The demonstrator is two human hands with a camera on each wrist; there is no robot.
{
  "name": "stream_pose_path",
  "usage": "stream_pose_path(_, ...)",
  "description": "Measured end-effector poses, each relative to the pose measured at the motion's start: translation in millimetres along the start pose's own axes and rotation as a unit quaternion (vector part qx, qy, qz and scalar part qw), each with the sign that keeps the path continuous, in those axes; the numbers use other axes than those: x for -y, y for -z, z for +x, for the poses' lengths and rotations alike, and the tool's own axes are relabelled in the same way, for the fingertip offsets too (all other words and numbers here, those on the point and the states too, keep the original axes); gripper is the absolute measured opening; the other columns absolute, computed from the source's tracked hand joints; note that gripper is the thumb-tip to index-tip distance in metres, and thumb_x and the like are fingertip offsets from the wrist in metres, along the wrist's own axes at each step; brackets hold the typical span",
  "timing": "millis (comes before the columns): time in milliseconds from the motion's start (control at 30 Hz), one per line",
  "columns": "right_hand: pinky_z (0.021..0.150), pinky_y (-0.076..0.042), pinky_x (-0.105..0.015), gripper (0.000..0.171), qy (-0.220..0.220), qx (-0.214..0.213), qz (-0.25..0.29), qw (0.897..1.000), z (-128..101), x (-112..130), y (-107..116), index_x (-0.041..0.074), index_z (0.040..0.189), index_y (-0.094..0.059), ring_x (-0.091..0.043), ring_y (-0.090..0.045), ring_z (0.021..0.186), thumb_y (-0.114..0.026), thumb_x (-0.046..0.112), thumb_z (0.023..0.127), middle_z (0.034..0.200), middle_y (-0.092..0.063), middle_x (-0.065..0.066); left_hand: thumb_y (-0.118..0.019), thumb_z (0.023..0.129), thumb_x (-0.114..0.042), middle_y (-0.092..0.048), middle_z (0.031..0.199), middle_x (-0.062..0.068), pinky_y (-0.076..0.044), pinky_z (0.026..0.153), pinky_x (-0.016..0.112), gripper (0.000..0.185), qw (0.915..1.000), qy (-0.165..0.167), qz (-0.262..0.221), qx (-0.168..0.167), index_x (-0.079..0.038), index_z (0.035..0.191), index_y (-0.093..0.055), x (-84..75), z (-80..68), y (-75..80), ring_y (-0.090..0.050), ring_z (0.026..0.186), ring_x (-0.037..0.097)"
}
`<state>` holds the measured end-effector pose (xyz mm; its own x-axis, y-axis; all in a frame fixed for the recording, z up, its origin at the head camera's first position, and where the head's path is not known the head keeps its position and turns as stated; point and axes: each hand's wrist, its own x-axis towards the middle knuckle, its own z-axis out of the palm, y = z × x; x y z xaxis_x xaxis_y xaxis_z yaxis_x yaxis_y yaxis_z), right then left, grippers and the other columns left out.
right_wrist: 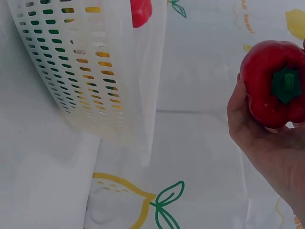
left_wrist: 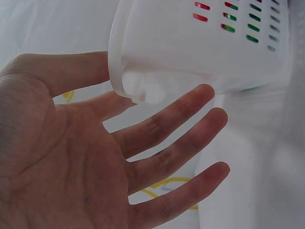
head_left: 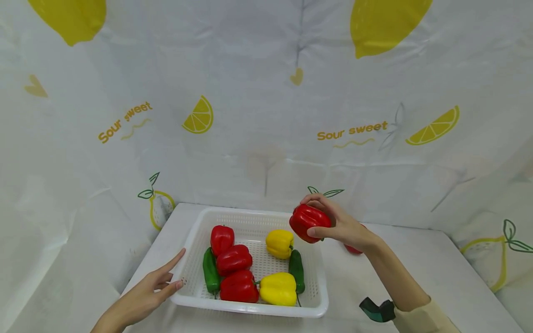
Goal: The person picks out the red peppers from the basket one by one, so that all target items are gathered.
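A white perforated basket (head_left: 189,249) lies on the table, holding three red peppers (head_left: 234,259), two yellow peppers (head_left: 278,289) and two green ones (head_left: 210,273). My right hand (head_left: 333,226) grips another red pepper (head_left: 307,222) in the air above the basket's far right corner; the right wrist view shows that red pepper (right_wrist: 274,83) stem-on in my fingers. My left hand (head_left: 156,286) is open, fingers straight, at the basket's left rim. In the left wrist view, the left hand's fingers (left_wrist: 167,138) spread just under the basket corner (left_wrist: 143,71).
One more red pepper (head_left: 353,249) lies on the table, mostly hidden behind my right wrist. A lemon-print cloth (head_left: 266,115) forms the backdrop and drapes the sides. The white table (head_left: 437,273) runs to the right of the basket.
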<state>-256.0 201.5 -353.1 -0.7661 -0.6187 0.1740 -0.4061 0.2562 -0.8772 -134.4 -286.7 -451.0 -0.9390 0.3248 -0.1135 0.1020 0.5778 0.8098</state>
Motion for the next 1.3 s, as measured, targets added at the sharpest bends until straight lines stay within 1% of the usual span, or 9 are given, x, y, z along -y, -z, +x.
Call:
stream_pose_path(167,0.092,-0.068,-0.037,0.066,0.015,-0.006,0.014,1.0,-2.8,1.3,0.2,0.008,0.149,-0.047,-0.019,-0.06,0.13,-0.081,0.015,0.092,0.141,-0.063,0.008,-0.062,0.111,-0.029,-0.076,0.131,0.017,-0.058,0.089,0.035,0.08,1.0,0.006,0.005,-0.002,-0.012,0.175,-0.017,-1.2,-0.4,-0.6,-0.077,0.114,0.033)
stream_pose_path(267,0.093,-0.067,-0.036,0.065,0.022,-0.005,0.019,1.0,-3.9,2.0,0.3,0.008,0.149,-0.05,-0.016,-0.06,0.129,-0.08,0.013,0.092,0.141,-0.062,0.012,-0.062,0.111,-0.029,-0.076,0.13,0.017,-0.059,0.091,0.041,0.08,1.0,0.009,0.004,-0.001,-0.012,0.175,-0.017,-1.0,-0.2,-0.6,-0.076,0.115,0.035)
stream_pose_path(367,0.093,-0.067,-0.037,0.064,0.03,0.003,0.024,0.999,-4.3,2.3,0.3,0.007,0.149,-0.052,-0.016,-0.061,0.128,-0.08,0.013,0.092,0.142,-0.063,0.012,-0.062,0.111,-0.028,-0.075,0.131,0.019,-0.059,0.091,0.046,0.08,0.9999,0.01,0.003,-0.002,-0.013,0.175,-0.017,-0.8,0.0,-0.4,-0.076,0.116,0.037)
stream_pose_path(533,0.093,-0.068,-0.039,0.062,0.042,0.02,0.029,0.998,-4.4,2.3,0.3,0.005,0.149,-0.053,-0.018,-0.062,0.128,-0.078,0.013,0.093,0.142,-0.064,0.009,-0.062,0.111,-0.027,-0.074,0.132,0.021,-0.06,0.092,0.046,0.08,0.9999,0.011,0.006,-0.003,-0.012,0.175,-0.017,-1.0,0.1,0.0,-0.076,0.116,0.037)
stream_pose_path(733,0.094,-0.067,-0.036,0.063,0.045,0.013,0.036,0.998,-5.3,4.7,-0.2,0.006,0.15,-0.048,-0.015,-0.065,0.126,-0.078,0.013,0.095,0.141,-0.064,0.009,-0.063,0.11,-0.026,-0.073,0.134,0.025,-0.059,0.096,0.064,0.08,1.0,0.007,-0.003,-0.001,-0.011,0.175,-0.017,-1.2,1.1,-0.1,-0.075,0.117,0.042)
stream_pose_path(933,0.095,-0.067,-0.036,0.059,0.06,0.003,0.048,0.997,-4.6,4.1,-1.6,0.004,0.147,-0.047,-0.016,-0.067,0.127,-0.076,0.01,0.096,0.145,-0.064,0.007,-0.063,0.11,-0.026,-0.073,0.133,0.023,-0.06,0.096,0.062,0.08,0.9999,0.014,-0.006,-0.001,-0.011,0.175,-0.018,-0.3,2.5,-0.5,-0.075,0.117,0.04)
stream_pose_path(1033,0.094,-0.067,-0.036,0.058,0.063,-0.001,0.047,0.997,-4.9,2.9,-1.9,0.004,0.148,-0.049,-0.017,-0.07,0.122,-0.075,0.009,0.097,0.143,-0.065,0.006,-0.063,0.11,-0.025,-0.074,0.132,0.023,-0.06,0.096,0.064,0.081,0.9999,0.011,-0.012,0.0,-0.01,0.175,-0.017,-0.5,2.6,-0.5,-0.075,0.117,0.041)
stream_pose_path(1167,0.093,-0.068,-0.036,0.058,0.068,0.0,0.047,0.997,-5.7,2.1,-2.1,0.003,0.15,-0.051,-0.02,-0.072,0.118,-0.074,0.008,0.097,0.141,-0.065,0.005,-0.062,0.11,-0.025,-0.074,0.132,0.022,-0.06,0.096,0.061,0.08,0.9999,0.009,-0.007,0.0,-0.01,0.175,-0.017,-1.4,2.1,-0.7,-0.075,0.117,0.04)
stream_pose_path(1300,0.093,-0.068,-0.036,0.061,0.077,0.001,0.054,0.996,-6.4,1.5,-2.8,0.008,0.153,-0.052,-0.019,-0.073,0.118,-0.074,0.008,0.097,0.142,-0.066,0.006,-0.062,0.11,-0.026,-0.072,0.136,0.025,-0.06,0.096,0.062,0.08,0.9999,0.013,-0.004,-0.004,-0.011,0.175,-0.018,-2.3,1.5,-1.3,-0.075,0.118,0.04)
